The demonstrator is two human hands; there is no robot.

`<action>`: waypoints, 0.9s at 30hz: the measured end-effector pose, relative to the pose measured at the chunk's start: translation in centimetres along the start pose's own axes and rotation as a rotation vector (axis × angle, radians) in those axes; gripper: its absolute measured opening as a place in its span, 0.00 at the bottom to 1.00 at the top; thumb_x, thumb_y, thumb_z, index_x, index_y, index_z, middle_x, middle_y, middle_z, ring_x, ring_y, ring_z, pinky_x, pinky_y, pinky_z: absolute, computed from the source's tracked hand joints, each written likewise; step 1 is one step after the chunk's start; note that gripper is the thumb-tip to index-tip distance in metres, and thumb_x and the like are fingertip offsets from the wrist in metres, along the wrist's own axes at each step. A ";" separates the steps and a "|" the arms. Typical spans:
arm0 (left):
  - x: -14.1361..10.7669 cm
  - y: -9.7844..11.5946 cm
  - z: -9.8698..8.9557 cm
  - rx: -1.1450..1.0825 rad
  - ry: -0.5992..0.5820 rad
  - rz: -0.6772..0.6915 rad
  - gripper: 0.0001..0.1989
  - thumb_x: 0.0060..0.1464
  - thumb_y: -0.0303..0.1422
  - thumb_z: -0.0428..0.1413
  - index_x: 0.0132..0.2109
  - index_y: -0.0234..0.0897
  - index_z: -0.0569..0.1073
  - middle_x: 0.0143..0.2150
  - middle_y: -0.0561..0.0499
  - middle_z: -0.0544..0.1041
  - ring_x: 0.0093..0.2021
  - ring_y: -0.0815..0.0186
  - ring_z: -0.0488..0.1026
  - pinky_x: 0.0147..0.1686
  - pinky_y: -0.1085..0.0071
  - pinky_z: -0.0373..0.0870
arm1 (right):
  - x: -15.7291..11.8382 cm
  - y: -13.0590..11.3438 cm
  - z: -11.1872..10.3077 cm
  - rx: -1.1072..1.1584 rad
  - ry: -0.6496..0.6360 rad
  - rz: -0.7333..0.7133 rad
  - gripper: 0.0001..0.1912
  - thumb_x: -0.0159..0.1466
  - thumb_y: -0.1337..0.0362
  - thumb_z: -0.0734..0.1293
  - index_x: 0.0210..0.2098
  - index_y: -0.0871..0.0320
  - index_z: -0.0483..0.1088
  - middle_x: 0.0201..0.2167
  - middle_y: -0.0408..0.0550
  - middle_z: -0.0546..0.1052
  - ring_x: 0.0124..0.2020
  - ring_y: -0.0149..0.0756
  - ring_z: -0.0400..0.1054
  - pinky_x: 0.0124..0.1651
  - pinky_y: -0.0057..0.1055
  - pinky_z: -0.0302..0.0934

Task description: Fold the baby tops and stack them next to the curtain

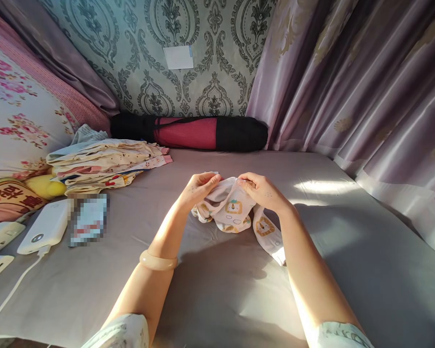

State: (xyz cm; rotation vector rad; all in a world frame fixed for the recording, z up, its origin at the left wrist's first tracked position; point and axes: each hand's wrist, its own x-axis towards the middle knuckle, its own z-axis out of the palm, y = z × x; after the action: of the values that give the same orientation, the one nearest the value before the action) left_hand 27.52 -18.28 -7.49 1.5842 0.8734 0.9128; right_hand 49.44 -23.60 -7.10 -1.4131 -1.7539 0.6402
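Observation:
A small white baby garment (235, 208) with orange lion faces hangs bunched between my two hands, just over the grey sheet. My left hand (200, 188) pinches its upper left edge between thumb and fingers. At the upper right edge, near the neckline or opening, my right hand (259, 191) grips the cloth with thumb and fingertips. One sleeve or leg (268, 234) of the garment droops below my right hand towards the sheet. The folds hide the garment's exact shape.
A pile of folded clothes (105, 162) lies at the back left beside a floral pillow (18, 106). Nearer are a white power bank (47, 227) with a cable, a blurred packet (89, 220) and a power strip (2, 237). A black and red rolled bag (188, 133) lies along the wall.

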 end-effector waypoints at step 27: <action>0.1 -1.8 4.0 0.898 0.267 -0.065 0.05 0.53 0.33 0.56 0.35 0.41 0.65 0.34 0.50 0.75 0.39 0.61 0.74 0.39 0.69 0.66 | -0.2 2.0 -3.5 -0.129 0.250 0.129 0.22 0.64 0.47 0.62 0.39 0.59 0.76 0.27 0.45 0.74 0.29 0.35 0.64 0.31 0.29 0.57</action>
State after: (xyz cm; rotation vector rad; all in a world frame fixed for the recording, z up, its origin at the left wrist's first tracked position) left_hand 31.02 -19.63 -9.82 2.1833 1.6674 0.7221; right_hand 53.52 -23.56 -6.72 -1.6303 -1.5391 0.4019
